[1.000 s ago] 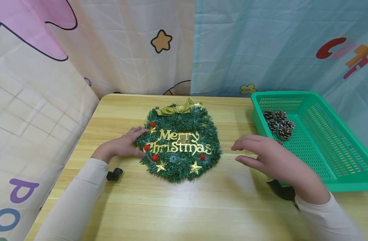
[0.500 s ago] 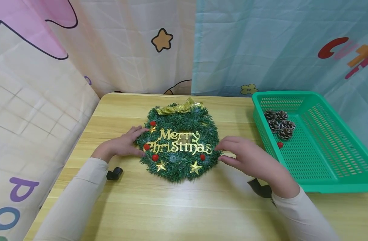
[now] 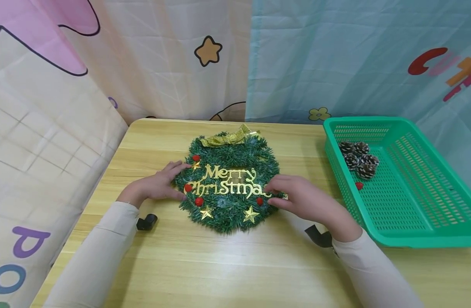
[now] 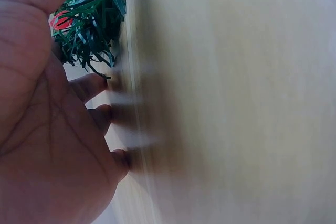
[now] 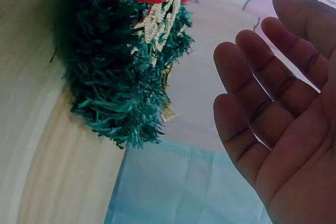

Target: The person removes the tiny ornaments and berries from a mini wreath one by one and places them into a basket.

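Observation:
A round green tinsel wreath [image 3: 229, 156] lies flat on the wooden table, bearing a gold "Merry Christmas" sign [image 3: 235, 188], red berries [image 3: 198, 202], gold stars [image 3: 251, 214] and a gold ribbon [image 3: 224, 140] at its far edge. Beside the wreath's left edge is my left hand [image 3: 156, 184], fingers spread and touching the greenery; in the left wrist view its lower fingertips reach the tabletop. My right hand [image 3: 305, 199] hovers over the wreath's right edge, hiding the sign's last letter in part. The right wrist view shows its palm with nothing held and the fingers gently bent.
On the right stands a green plastic basket [image 3: 424, 240] with several frosted pine cones [image 3: 365, 171] and one red berry [image 3: 359, 186] inside. Printed curtains [image 3: 297, 64] hang behind and to the left of the table [image 3: 220, 273].
My right hand has moved left from beside the basket to over the wreath's right edge, uncovering the red berry in the basket. The left hand and the wreath have stayed put.

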Demonstrator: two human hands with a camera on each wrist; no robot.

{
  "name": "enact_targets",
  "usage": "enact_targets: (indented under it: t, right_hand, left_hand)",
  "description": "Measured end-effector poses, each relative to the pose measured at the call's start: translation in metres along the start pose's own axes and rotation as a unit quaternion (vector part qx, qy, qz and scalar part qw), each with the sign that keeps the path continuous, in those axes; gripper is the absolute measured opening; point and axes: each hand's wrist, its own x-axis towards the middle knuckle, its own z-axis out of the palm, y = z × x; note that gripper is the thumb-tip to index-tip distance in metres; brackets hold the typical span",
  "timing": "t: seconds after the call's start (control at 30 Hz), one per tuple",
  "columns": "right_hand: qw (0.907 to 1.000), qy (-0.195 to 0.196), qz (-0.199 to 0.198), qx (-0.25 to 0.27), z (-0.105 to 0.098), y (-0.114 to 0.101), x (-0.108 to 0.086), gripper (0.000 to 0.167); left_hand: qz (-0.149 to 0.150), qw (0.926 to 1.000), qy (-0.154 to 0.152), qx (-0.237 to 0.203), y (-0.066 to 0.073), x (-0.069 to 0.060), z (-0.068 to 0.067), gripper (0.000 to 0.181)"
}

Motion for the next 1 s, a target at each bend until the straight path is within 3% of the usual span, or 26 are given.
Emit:
enact_targets:
  t: [0.53,1.0]
  right_hand:
    - [0.9989,-0.046,-0.001,0.011,0.008,0.004,0.024,0.021]
    - [0.9965,-0.079,0.026,0.009,0.018,0.008,0.026,0.020]
  left_hand:
    - [-0.010,0.9999,0.011,0.005,0.000,0.000,-0.005,0.099]
    - [0.003,0.9999,0.015,0.005,-0.001,0.000,0.000,0.101]
